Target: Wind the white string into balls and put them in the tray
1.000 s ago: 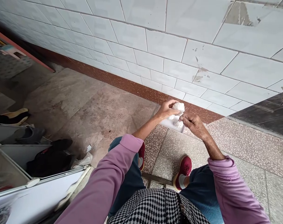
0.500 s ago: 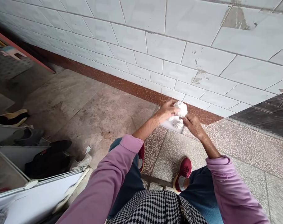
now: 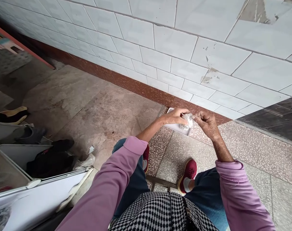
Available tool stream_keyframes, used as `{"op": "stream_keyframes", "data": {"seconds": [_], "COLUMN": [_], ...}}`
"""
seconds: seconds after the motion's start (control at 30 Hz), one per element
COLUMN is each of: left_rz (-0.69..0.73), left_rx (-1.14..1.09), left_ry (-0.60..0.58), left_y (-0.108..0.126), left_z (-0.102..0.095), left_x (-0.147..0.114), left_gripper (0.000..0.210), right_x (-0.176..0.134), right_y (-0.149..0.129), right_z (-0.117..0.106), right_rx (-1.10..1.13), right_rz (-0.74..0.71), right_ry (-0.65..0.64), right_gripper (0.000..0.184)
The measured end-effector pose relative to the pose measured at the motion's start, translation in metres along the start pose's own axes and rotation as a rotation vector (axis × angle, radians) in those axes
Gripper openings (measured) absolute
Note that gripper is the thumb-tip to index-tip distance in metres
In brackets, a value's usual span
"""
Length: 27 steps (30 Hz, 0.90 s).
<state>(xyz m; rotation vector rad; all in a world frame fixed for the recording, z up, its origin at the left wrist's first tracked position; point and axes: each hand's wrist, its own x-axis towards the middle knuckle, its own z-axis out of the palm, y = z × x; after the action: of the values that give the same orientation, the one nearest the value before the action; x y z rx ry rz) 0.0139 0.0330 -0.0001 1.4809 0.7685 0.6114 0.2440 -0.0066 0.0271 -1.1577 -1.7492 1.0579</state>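
Observation:
My left hand is closed on a small round white thing with a ruffled, crinkled surface; its exact kind I cannot tell. My right hand has its thumb and forefinger pinched together at the right side of this white thing. Whether it grips the ruffled edge or something thin is too small to make out. Below both hands a shallow white tray lies on the floor. Part of its inside is hidden by the left hand and the white thing.
A tiled wall with a brown skirting rises just beyond the tray. On the left stands an open rack with dark shoes. My red shoes rest on the speckled floor, a checked cloth over my lap.
The white thing has turned in my left hand and sits slightly lower, showing a more crinkled side. My right hand has moved a little right and rotated, its fingers curled more.

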Motion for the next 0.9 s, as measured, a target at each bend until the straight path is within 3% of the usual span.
{"op": "stream_keyframes", "data": {"seconds": [0.13, 0.27, 0.37, 0.5, 0.57, 0.67, 0.8, 0.9], "left_rz": [-0.049, 0.008, 0.129, 0.241, 0.222, 0.1, 0.044, 0.008], "left_rx": [-0.292, -0.537, -0.571, -0.575, -0.547, -0.341, 0.027, 0.036], "left_ry": [-0.129, -0.068, 0.083, 0.4, 0.507, 0.564, 0.477, 0.23], "left_y": [-0.002, 0.009, 0.019, 0.019, 0.013, 0.001, -0.004, 0.0], "left_z": [0.006, 0.008, -0.006, -0.033, -0.037, -0.027, -0.007, -0.001], "left_x": [-0.003, -0.008, -0.009, -0.006, -0.005, -0.001, 0.0, -0.001], "left_gripper": [0.068, 0.068, 0.058, 0.051, 0.052, 0.058, 0.052, 0.047], "right_x": [0.004, 0.007, 0.005, -0.002, -0.004, -0.006, -0.002, 0.002], "right_y": [0.006, 0.013, 0.016, 0.009, 0.002, -0.007, -0.008, -0.001], "right_z": [0.001, 0.004, 0.004, 0.009, 0.017, 0.028, 0.02, 0.003], "right_rx": [0.116, 0.178, 0.127, 0.054, 0.041, 0.048, 0.045, 0.037], "right_rz": [0.041, 0.083, 0.075, 0.063, 0.048, 0.018, 0.022, 0.022], "right_ry": [0.006, 0.065, 0.056, -0.04, -0.111, -0.202, -0.176, 0.021], "right_gripper": [0.064, 0.066, 0.07, 0.067, 0.066, 0.064, 0.062, 0.066]}}
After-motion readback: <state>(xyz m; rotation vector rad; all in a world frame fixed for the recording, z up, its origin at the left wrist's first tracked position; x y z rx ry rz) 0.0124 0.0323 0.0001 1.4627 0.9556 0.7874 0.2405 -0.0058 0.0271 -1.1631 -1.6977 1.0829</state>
